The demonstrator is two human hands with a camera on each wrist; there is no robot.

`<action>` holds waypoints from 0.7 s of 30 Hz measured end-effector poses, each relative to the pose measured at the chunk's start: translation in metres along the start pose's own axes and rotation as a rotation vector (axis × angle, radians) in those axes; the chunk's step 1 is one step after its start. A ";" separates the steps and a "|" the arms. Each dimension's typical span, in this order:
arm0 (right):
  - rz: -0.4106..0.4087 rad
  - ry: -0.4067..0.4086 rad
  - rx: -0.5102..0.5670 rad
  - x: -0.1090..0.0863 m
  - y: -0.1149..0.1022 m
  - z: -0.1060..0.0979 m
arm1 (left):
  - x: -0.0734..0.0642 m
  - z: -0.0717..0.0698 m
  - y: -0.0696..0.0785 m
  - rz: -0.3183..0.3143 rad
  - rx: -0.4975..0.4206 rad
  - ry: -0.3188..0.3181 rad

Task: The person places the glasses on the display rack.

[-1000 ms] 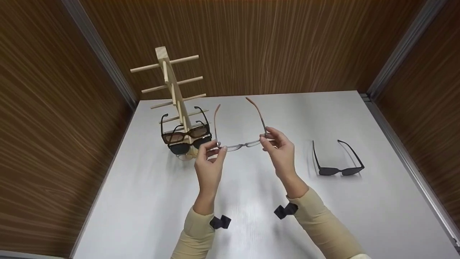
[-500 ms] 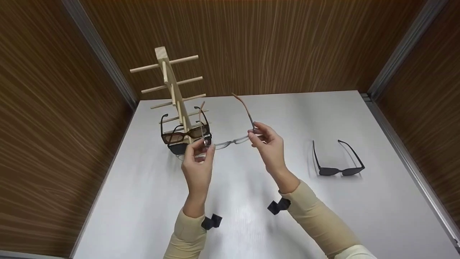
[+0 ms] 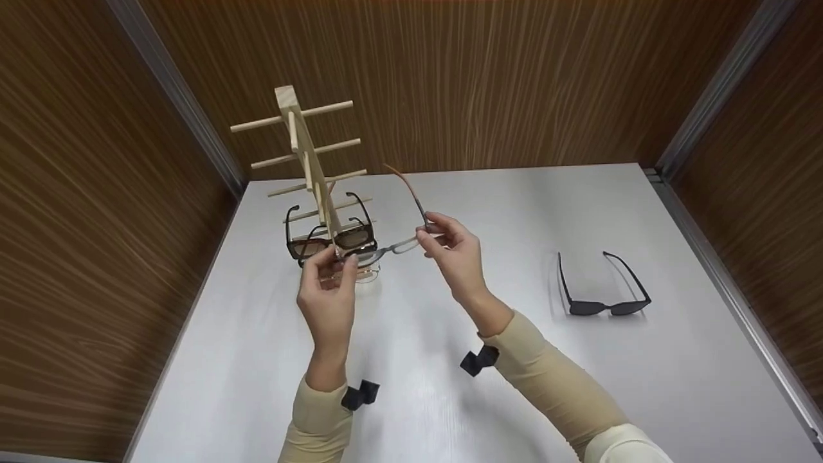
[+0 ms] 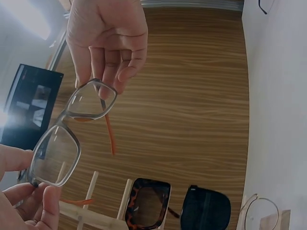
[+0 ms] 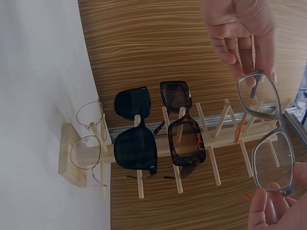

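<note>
Fingers (image 4: 81, 64) pinch grey, round-cornered glasses (image 5: 280, 124) with slender orange-tipped temples (image 4: 110, 134).

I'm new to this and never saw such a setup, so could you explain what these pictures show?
There's no machine, just a person working bare-handed. The wide view comes from a camera worn on the head; the two close views come from cameras worn on the wrists. The left hand and right hand pinch opposite ends of grey-framed glasses, held above the white table. A wooden rack stands there, carrying brown-patterned sunglasses, black sunglasses and thin-rimmed glasses. Another dark pair lies on the table's right side.
</note>
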State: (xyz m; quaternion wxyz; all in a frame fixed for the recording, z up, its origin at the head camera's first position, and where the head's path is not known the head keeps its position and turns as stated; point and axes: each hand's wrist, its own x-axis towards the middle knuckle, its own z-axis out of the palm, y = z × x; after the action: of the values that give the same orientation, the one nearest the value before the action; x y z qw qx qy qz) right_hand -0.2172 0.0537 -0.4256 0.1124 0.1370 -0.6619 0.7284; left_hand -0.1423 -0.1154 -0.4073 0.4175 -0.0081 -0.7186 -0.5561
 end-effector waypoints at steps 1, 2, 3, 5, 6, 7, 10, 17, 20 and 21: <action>0.003 -0.004 -0.001 0.001 -0.001 0.002 | 0.001 -0.001 0.004 0.002 0.002 0.005; 0.006 -0.009 -0.002 0.002 -0.002 0.004 | 0.003 -0.003 0.008 0.003 0.004 0.010; 0.008 -0.015 -0.003 0.003 -0.003 0.007 | 0.004 -0.004 0.011 0.001 0.005 0.016; 0.005 -0.030 -0.004 0.004 -0.007 0.011 | 0.005 -0.007 0.012 -0.002 0.016 0.022; 0.002 -0.038 -0.007 0.005 -0.012 0.013 | 0.006 -0.008 0.011 -0.002 0.021 0.027; -0.001 -0.046 -0.010 0.005 -0.016 0.016 | 0.007 -0.009 0.009 -0.005 0.023 0.034; -0.004 -0.070 -0.028 0.005 -0.030 0.023 | 0.009 -0.011 -0.003 -0.019 0.023 0.052; -0.012 -0.097 -0.060 0.013 -0.038 0.035 | 0.019 -0.016 -0.026 -0.058 0.009 0.089; -0.009 -0.107 -0.055 0.021 -0.026 0.040 | 0.024 -0.018 -0.028 -0.071 0.005 0.095; -0.008 -0.111 -0.056 0.023 -0.022 0.041 | 0.026 -0.019 -0.030 -0.076 0.006 0.096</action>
State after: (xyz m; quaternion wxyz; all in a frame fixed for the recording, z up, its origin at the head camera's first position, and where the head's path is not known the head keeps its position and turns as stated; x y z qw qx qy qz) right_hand -0.2294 0.0142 -0.3930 0.0824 0.1766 -0.6865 0.7005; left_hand -0.1620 -0.1540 -0.4142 0.4303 0.0471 -0.6989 -0.5693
